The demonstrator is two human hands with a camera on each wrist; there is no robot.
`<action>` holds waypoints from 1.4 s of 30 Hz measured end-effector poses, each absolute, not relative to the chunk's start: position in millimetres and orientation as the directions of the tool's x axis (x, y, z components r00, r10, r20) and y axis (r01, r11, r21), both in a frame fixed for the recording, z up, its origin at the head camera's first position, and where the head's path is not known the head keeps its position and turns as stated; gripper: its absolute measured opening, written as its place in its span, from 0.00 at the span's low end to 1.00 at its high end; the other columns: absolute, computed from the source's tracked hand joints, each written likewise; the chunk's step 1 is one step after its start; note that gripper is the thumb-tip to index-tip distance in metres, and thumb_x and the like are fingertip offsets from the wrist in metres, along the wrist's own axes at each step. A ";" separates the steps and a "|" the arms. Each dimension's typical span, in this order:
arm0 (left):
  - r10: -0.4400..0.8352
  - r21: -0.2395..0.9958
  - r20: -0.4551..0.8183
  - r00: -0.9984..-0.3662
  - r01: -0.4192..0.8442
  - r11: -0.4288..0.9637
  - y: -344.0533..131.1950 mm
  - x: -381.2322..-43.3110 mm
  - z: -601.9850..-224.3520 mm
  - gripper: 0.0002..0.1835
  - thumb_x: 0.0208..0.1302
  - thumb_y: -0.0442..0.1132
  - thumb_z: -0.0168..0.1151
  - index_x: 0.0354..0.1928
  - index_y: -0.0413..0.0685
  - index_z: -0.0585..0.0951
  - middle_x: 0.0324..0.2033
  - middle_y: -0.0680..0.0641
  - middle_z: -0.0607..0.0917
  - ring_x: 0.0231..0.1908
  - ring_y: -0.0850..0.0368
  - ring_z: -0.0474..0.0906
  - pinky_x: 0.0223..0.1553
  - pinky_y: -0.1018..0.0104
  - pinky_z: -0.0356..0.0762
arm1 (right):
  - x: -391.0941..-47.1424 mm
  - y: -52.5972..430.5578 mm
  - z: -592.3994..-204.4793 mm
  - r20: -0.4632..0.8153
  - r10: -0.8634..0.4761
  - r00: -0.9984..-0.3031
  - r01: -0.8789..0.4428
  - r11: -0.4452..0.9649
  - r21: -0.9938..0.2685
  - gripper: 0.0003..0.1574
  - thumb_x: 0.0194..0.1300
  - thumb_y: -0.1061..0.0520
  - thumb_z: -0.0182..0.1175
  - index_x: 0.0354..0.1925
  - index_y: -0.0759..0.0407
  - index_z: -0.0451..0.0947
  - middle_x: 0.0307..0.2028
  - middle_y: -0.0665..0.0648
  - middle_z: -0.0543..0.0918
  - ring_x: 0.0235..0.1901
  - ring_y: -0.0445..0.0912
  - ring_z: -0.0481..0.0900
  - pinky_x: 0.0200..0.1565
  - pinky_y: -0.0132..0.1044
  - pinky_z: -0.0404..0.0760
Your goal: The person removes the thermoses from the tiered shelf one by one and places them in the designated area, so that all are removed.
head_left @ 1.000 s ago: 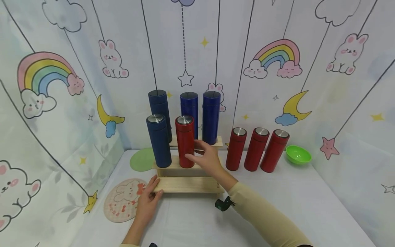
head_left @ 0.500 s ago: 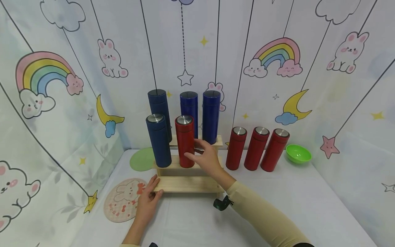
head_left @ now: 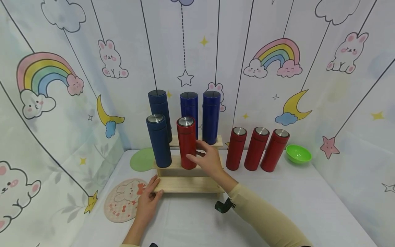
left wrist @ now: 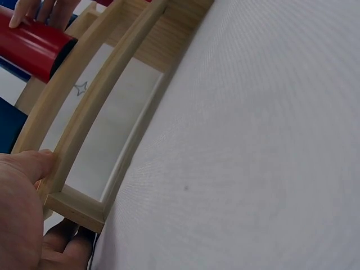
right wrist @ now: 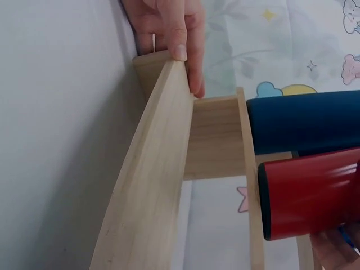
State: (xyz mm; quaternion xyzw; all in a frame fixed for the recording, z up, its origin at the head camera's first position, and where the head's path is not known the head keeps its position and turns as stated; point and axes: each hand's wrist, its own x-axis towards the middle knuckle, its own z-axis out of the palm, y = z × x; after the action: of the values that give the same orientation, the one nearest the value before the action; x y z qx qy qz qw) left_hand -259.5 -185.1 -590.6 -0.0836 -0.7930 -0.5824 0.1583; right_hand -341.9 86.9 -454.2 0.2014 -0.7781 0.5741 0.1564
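Right hand: grasping red bottle, thumb on near side; fingertips behind it obsc. in head view. Bottle pos.: middle tier of wooden rack, just right of dk blue bottle, upright, base at tier's near edge. Full base contact w/ tier: can't confirm.

Left hand: gripping rack's left end at lowest tier, thumb on board, other fingers round the end; partly obsc. by rack.

Hidden/cut off: far-tier blue bottles (qty 3) partly blocked, esp. the middle unit behind red bottle. Far tier itself mostly covered. Green disc on far left runs behind rack; type unclear. In right wrist view, red bottle's top is cut off at frame edge; in left wrist view only its lower part shows. Dk item by right cuff: can't ID. Right sleeve exits frame at btm.

Surface: white cloth, lightly creased, fine weave per left wrist view. Incl. round bunny mat left of left hand; red bottles (qty 3), steel-topped, in a row right of rack; green bowl at far right.

Room: pale printed backdrop on far, left & right sides, w/ rainbows, bunnies, moons, stars, clouds.
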 end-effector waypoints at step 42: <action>-0.064 0.906 0.339 -0.939 0.307 0.292 -185.4 -261.3 -593.8 0.29 0.74 0.28 0.69 0.74 0.32 0.76 0.80 0.35 0.66 0.78 0.34 0.62 0.63 0.83 0.65 | -302.2 207.4 -440.9 0.484 0.026 -0.875 -0.431 0.418 -0.800 0.35 0.67 0.51 0.80 0.68 0.54 0.81 0.55 0.58 0.89 0.55 0.56 0.87 0.58 0.57 0.87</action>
State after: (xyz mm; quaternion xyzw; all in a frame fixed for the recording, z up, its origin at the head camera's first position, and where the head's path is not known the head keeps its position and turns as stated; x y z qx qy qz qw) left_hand -261.3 -185.4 -593.8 -0.0771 -0.7882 -0.5900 0.1572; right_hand -302.2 207.4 -440.9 0.1244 -0.8135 0.5250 0.2173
